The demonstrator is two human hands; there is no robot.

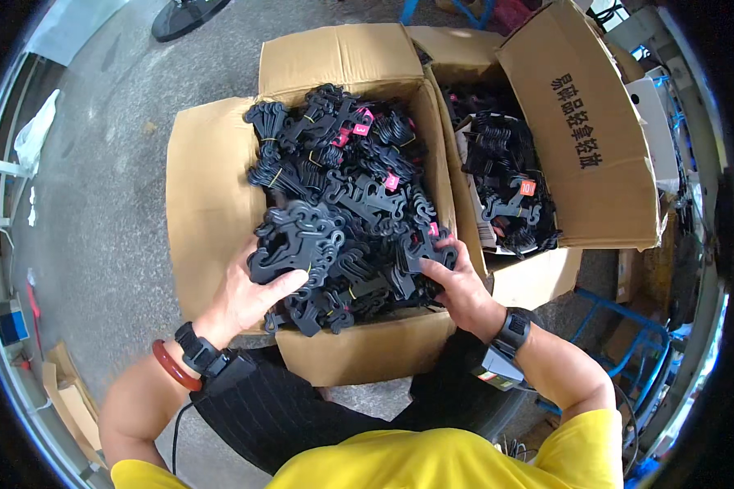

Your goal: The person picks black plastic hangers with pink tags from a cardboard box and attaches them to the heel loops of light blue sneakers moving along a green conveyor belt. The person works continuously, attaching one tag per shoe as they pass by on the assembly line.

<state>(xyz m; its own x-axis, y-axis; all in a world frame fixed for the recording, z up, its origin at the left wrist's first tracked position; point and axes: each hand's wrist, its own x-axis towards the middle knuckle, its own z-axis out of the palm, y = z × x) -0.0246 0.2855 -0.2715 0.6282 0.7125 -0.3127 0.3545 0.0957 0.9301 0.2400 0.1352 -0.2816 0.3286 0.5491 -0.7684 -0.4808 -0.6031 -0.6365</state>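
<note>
An open cardboard box [212, 204] between my legs is heaped with small black plastic hangers [375, 200], tied in bundles with thin yellowish bands. Some bundles carry pink tags [363, 124]. Over the left part of the heap, my left hand [245, 295] is closed around a bundle of hangers [294, 236], thumb on top. At the box's right side my right hand [470, 295] grips another bundle of hangers [420, 254] with thumb and fingers. A pink tag lies by its fingertips. The fingers under both bundles are partly hidden.
A second open box [579, 122] stands against the right side, holding more black hangers and an orange tag [528, 187]. Blue metal tubing [628, 326] is at the right. A black round base [186, 18] stands on the concrete floor [114, 187] at the far left.
</note>
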